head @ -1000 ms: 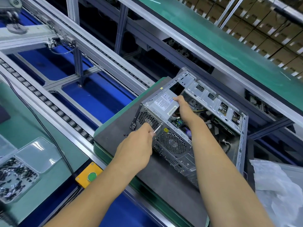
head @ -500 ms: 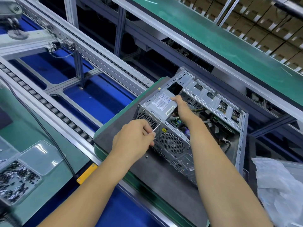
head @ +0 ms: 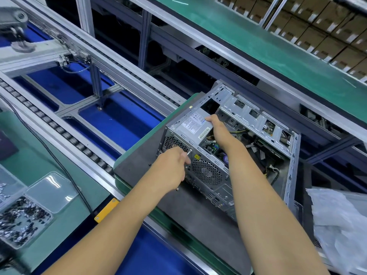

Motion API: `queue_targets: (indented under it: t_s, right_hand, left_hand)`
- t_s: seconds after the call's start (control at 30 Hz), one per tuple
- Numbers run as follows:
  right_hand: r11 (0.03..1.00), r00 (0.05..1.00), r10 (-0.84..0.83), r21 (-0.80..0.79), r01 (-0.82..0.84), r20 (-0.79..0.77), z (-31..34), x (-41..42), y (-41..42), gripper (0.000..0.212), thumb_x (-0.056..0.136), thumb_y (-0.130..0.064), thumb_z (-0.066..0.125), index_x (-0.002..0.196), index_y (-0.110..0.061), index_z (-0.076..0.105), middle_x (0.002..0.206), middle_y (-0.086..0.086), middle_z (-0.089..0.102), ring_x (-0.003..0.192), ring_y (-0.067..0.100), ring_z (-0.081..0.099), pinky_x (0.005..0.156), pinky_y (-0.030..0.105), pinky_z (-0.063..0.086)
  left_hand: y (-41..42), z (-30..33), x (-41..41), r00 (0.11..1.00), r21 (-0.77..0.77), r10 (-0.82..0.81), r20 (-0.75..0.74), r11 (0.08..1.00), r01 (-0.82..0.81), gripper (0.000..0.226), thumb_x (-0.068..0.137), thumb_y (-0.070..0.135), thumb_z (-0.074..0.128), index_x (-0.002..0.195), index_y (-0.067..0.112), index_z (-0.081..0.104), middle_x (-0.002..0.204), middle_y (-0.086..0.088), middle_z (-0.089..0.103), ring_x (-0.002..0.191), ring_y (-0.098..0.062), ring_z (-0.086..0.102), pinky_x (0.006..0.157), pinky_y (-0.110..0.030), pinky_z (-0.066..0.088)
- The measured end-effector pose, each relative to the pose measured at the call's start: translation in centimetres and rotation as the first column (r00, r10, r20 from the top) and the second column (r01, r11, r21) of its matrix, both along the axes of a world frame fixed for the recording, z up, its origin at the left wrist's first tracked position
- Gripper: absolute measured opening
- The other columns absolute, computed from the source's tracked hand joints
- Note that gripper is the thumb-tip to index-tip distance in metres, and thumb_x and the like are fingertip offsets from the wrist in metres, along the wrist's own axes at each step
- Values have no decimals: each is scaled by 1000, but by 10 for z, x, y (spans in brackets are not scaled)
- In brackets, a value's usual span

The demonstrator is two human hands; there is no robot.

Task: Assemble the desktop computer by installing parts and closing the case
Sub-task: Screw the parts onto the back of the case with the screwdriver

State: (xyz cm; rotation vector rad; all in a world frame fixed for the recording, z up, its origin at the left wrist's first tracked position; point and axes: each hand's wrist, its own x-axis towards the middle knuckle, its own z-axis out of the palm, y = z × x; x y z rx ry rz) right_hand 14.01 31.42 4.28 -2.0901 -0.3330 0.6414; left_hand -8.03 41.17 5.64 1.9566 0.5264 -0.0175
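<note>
An open grey computer case [head: 256,120] lies on its side on a dark mat [head: 194,207], its rear panel with a round fan grille [head: 206,172] facing me. The power supply [head: 193,125], with a white label, sits in the case's upper left corner. My right hand [head: 217,129] reaches into the case and grips the power supply's inner edge. My left hand [head: 170,168] holds a thin metal tool [head: 188,153] whose tip meets the rear panel beside the power supply grille. A small screw [head: 177,189] lies on the mat under that hand.
A clear tray of dark screws [head: 21,219] sits at the lower left on the green bench, with a yellow button box [head: 106,210] on the bench edge. White plastic wrap [head: 341,229] lies at the right. Roller conveyor rails [head: 59,133] cross the left side.
My left hand has shifted slightly along the rear panel with the tool. My right hand stays on the power supply. The view has drifted a little.
</note>
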Motion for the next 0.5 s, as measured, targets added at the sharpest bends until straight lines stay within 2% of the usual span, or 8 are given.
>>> queue_targets:
  t_s: [0.07, 0.13, 0.23, 0.3, 0.4, 0.5]
  right_hand:
    - [1000, 1000, -2, 9, 2, -6, 1, -1, 0, 31, 95, -55, 37, 91, -43, 65, 93, -5, 63, 82, 16, 56, 72, 34, 38]
    - [1000, 1000, -4, 8, 4, -12, 2, -1, 0, 31, 96, -54, 37, 89, -44, 65, 91, -10, 63, 84, 14, 56, 70, 33, 36]
    - [1000, 1000, -3, 16, 4, -16, 2, -2, 0, 31, 93, -55, 37, 88, -41, 65, 75, -14, 67, 79, 14, 55, 69, 33, 36]
    - [1000, 1000, -1, 20, 2, -15, 3, -3, 0, 33, 88, -57, 37, 89, -41, 65, 71, -13, 67, 77, 16, 54, 70, 34, 37]
    - [1000, 1000, -1, 18, 1, -7, 4, -5, 0, 35, 87, -58, 36, 91, -40, 66, 82, -7, 63, 79, 16, 54, 72, 35, 38]
    - [1000, 1000, 4, 28, -4, -9, 3, -5, 0, 35, 91, -55, 36, 89, -37, 66, 83, -7, 64, 80, 16, 54, 74, 35, 40]
  left_hand:
    - [0, 2, 2, 1000, 52, -21, -6, 998, 22, 20, 103, 9, 44, 95, 15, 61, 63, 1, 68, 56, -8, 56, 52, -19, 38]
    - [0, 4, 3, 1000, 45, -13, 11, 999, 13, 17, 105, 16, 46, 93, 11, 57, 62, -2, 72, 62, -18, 65, 63, -29, 51]
    - [-3, 7, 3, 999, 41, 0, 42, 999, -2, 19, 105, 22, 49, 89, 12, 54, 59, 1, 72, 61, -19, 71, 73, -42, 61]
    - [-5, 9, 3, 998, 24, 32, 61, 999, -33, 17, 103, 19, 52, 87, 13, 55, 59, 3, 72, 57, -16, 71, 69, -43, 63]
    - [-7, 10, 3, 994, 19, 87, 67, 996, -89, 15, 99, 17, 57, 85, 17, 56, 60, 7, 72, 54, -9, 70, 66, -41, 63]
    - [-9, 10, 3, 989, 113, 140, 48, 983, -145, 18, 97, 23, 60, 79, 25, 57, 60, 17, 70, 55, 2, 67, 65, -32, 56]
